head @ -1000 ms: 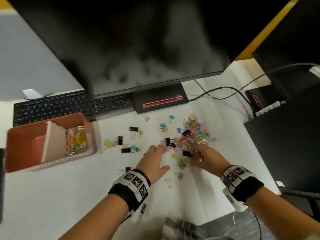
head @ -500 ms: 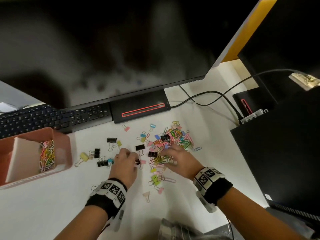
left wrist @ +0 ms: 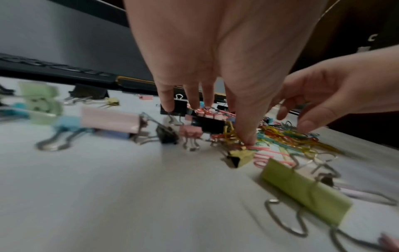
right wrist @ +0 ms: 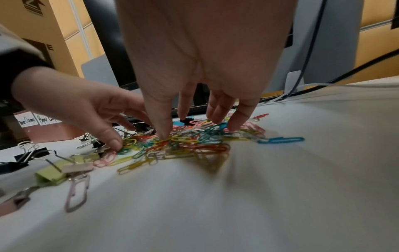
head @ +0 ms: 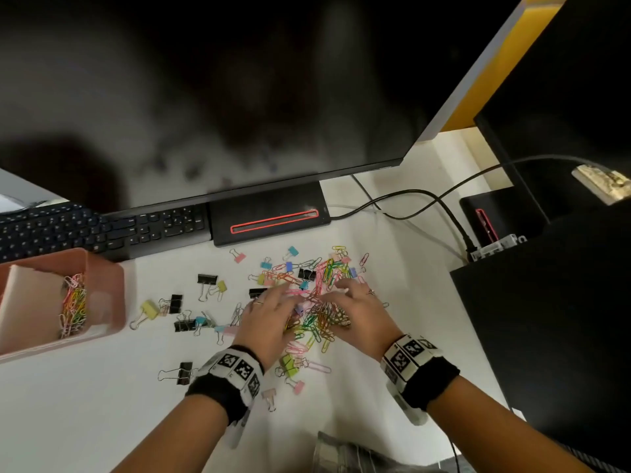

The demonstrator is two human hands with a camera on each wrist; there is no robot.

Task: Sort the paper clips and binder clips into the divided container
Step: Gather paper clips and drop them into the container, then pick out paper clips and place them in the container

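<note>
A heap of coloured paper clips (head: 319,320) lies on the white desk between my hands. My left hand (head: 283,308) and right hand (head: 345,298) both reach down with spread, nearly straight fingers, tips touching the heap. In the left wrist view the left hand's (left wrist: 205,109) thumb presses the clips (left wrist: 280,136). The right wrist view shows my right hand (right wrist: 198,131) on the clips (right wrist: 190,145). Black and pastel binder clips (head: 207,279) lie scattered to the left. The pink divided container (head: 109,302) stands far left, with paper clips (head: 73,305) in its right compartment.
A black keyboard (head: 102,230) and the monitor stand (head: 269,213) lie behind the clips under a large dark monitor (head: 239,97). Cables (head: 426,199) run to black equipment (head: 546,319) on the right. A green binder clip (left wrist: 306,192) lies close to my left wrist.
My left hand has moved right to the paper clip heap, and both hands have drawn together over it. The view has swung right, so the container sits further left.
</note>
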